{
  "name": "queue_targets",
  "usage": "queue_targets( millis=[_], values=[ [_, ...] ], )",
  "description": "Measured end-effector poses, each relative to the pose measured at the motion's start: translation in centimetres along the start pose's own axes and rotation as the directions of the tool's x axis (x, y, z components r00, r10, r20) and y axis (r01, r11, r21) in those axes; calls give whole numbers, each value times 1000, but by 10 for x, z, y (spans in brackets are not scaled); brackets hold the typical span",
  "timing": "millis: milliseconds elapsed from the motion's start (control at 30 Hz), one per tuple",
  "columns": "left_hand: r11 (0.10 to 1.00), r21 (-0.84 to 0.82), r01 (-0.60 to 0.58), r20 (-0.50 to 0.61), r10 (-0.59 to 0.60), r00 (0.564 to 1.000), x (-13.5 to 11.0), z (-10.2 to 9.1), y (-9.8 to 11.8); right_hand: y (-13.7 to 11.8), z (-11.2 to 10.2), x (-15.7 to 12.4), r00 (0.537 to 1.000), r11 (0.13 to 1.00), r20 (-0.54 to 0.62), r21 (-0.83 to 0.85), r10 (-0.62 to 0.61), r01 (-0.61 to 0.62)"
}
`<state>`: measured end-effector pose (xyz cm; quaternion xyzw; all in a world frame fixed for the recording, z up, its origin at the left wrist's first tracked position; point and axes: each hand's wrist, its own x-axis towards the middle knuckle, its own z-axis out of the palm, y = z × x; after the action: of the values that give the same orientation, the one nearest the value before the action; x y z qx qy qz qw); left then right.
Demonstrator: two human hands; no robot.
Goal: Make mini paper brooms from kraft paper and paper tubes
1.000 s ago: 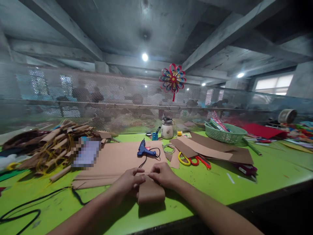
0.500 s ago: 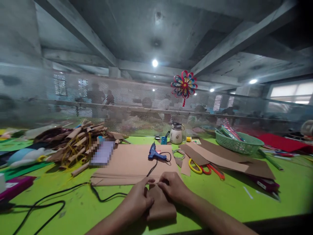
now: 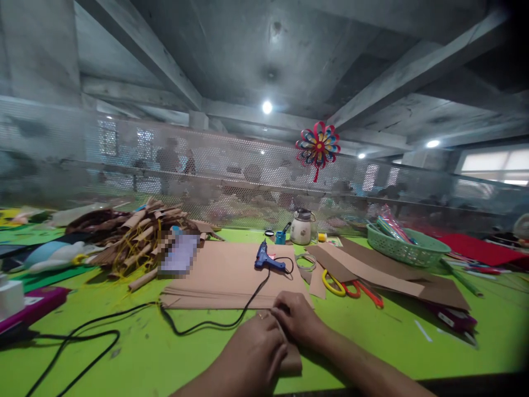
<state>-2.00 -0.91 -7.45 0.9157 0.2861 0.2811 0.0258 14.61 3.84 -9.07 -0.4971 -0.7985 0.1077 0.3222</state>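
Observation:
A folded piece of brown kraft paper (image 3: 292, 359) lies at the table's near edge, mostly covered by my hands. My left hand (image 3: 258, 344) is closed over its left side, fingers curled round it. At the paper's far end my right hand (image 3: 296, 315) pinches it between thumb and fingertips. Just beyond my hands lies a stack of flat brown paper sheets (image 3: 223, 275). A blue hot glue gun (image 3: 266, 260) rests on that stack, its black cord (image 3: 215, 324) running left across the table.
Yellow-handled scissors (image 3: 333, 284) and a red-handled tool (image 3: 372, 295) lie right of the stack. Behind them are brown paper strips (image 3: 363, 266) and a green basket (image 3: 407, 248). Rolled paper pieces (image 3: 138, 237) are heaped at left. A purple power strip (image 3: 37, 309) sits near left.
My left hand has turned over and moved right, now covering most of the folded paper. My right hand keeps its pinch. The view has shifted slightly.

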Motion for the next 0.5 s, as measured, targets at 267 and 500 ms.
queue_targets(
  millis=[267,500],
  values=[
    [913,332,-236,-67,273,960,-18,18,3,-1,-2,2,999,998,-2,-21,-54,54],
    [935,312,-171,-1,180,984,-25,14,8,1,-3,4,994,993,-3,-40,-107,107]
  ],
)
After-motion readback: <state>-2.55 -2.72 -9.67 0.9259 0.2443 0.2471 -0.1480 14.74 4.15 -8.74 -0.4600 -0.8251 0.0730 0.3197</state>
